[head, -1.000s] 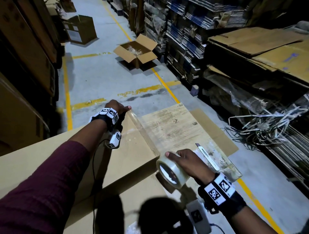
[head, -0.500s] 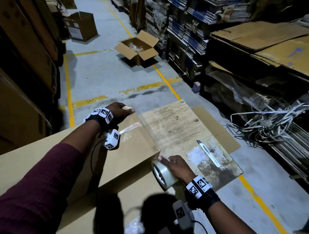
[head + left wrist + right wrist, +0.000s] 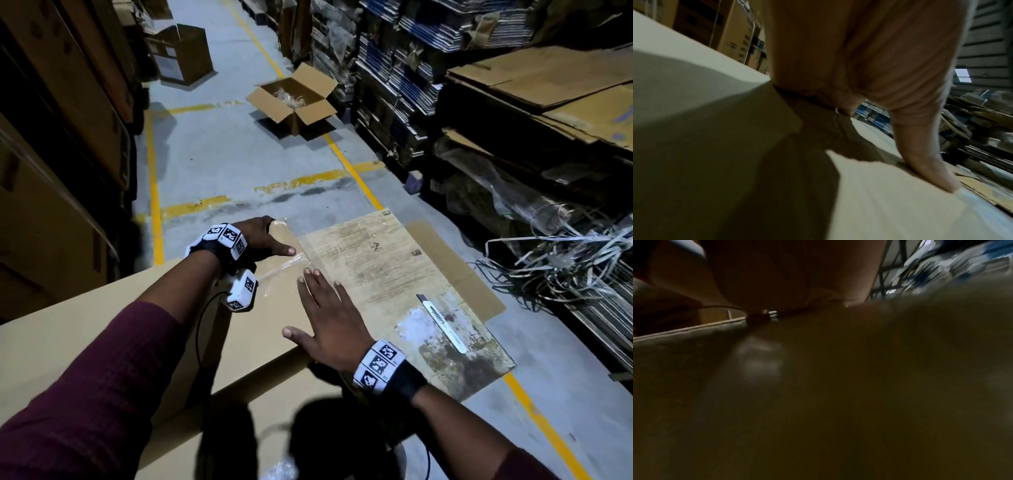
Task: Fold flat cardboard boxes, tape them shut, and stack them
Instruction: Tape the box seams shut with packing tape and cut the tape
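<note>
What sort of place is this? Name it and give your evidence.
Most likely a packaging warehouse: bundled flat cartons stacked along the aisle, yellow lane lines painted on the concrete floor, and an open cardboard box standing in the aisle.

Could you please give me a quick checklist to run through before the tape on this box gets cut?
1. Tape strip lies across the box top near its far end: ok.
2. Right hand flat on the box, fingers straight, pressing near the tape: ok.
3. Left hand at the far edge, thumb on the tape: ok.
4. Utility knife free on the floor board, right of the box: ok.
5. Tape roll located: cannot tell, it is out of sight.
6. Tape stuck down without wrinkles: cannot tell, glare hides it.
</note>
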